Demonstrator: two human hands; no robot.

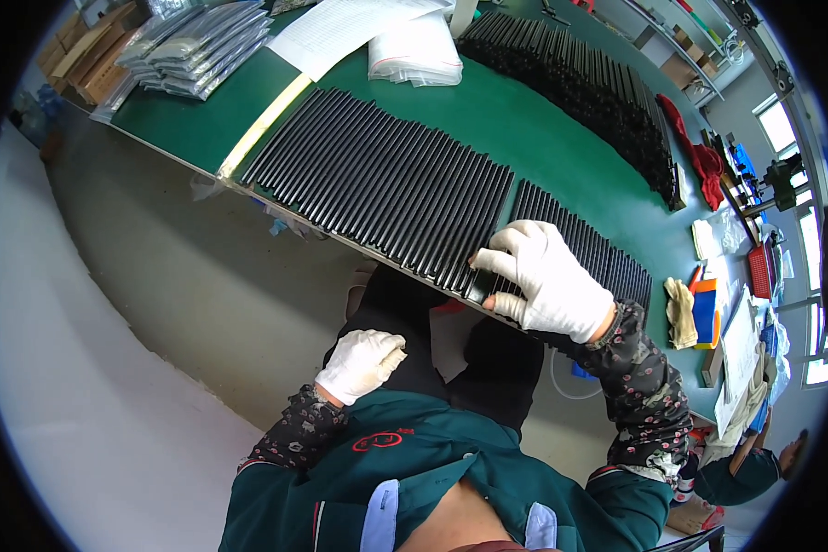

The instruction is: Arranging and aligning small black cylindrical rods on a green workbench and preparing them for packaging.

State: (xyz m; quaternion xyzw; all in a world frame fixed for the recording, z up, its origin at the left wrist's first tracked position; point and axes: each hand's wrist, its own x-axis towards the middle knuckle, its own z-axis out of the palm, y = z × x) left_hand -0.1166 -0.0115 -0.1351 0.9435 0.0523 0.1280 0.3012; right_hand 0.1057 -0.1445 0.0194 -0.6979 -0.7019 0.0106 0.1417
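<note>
Slim black rods lie side by side on the green table [524, 124] in two groups: a long row on the left [377, 175] and a shorter row on the right [584, 241], with a narrow gap between. My right hand [547, 281], in a white glove with bare fingertips, is over the near ends of the rods beside this gap. Its thumb and forefinger are curved and apart, and nothing shows held between them. The palm hides some rods. My left hand [363, 363], also white-gloved, rests closed above my lap, away from the table, with nothing visible in it.
A thick heap of black rods [580, 92] lies along the far side. Bagged packs [198, 46], paper sheets [340, 32] and clear bags [416, 57] lie at the far left. A red cloth [699, 152] and a spare glove [680, 313] are on the right. Another person [741, 474] is at lower right.
</note>
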